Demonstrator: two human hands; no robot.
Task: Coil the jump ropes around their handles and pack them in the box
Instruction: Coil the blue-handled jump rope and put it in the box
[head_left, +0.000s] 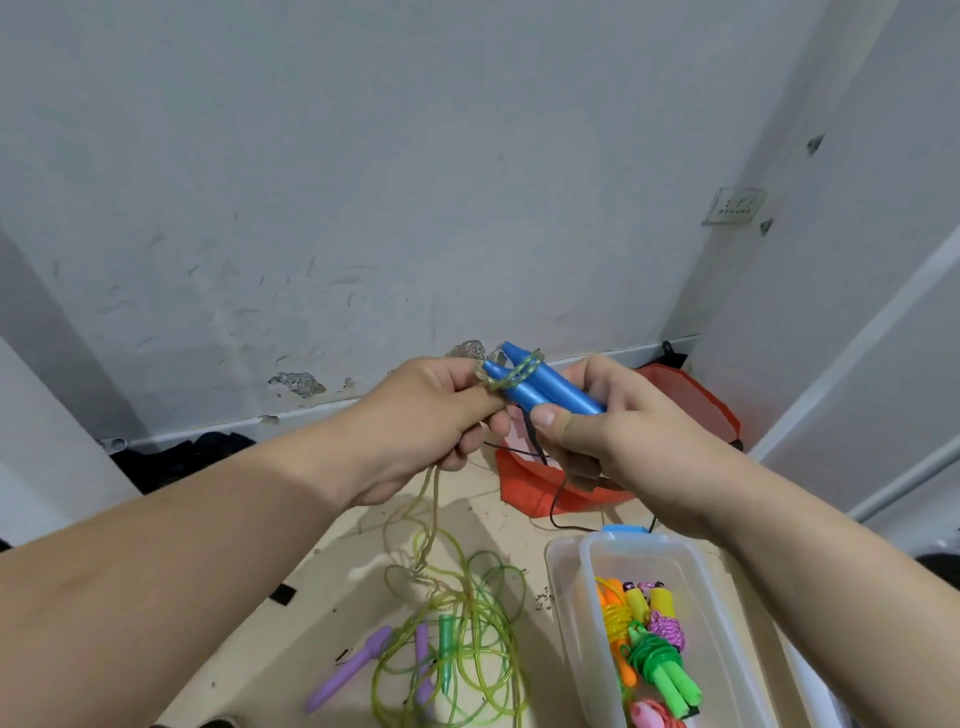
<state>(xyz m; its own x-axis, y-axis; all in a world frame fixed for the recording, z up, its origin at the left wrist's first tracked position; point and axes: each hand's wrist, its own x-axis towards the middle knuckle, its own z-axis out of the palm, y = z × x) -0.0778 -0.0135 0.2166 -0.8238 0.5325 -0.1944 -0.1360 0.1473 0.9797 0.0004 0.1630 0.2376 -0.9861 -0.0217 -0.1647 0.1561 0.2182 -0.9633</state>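
The right hand (613, 431) grips the blue handles (550, 389); the left hand (431, 415) pinches their rope (519, 370). Beneath lie a green rope tangle (488, 623), purple handles (353, 670) and a plastic box (589, 623).

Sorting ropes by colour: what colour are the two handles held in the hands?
The handles are blue, with yellow-green rope looped round; head view shows it best.

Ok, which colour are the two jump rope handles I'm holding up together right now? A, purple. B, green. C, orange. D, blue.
D: the blue handles lie side by side in the grip of the right hand, with a loop of the yellow-green rope round them, and the left hand pinches that rope.
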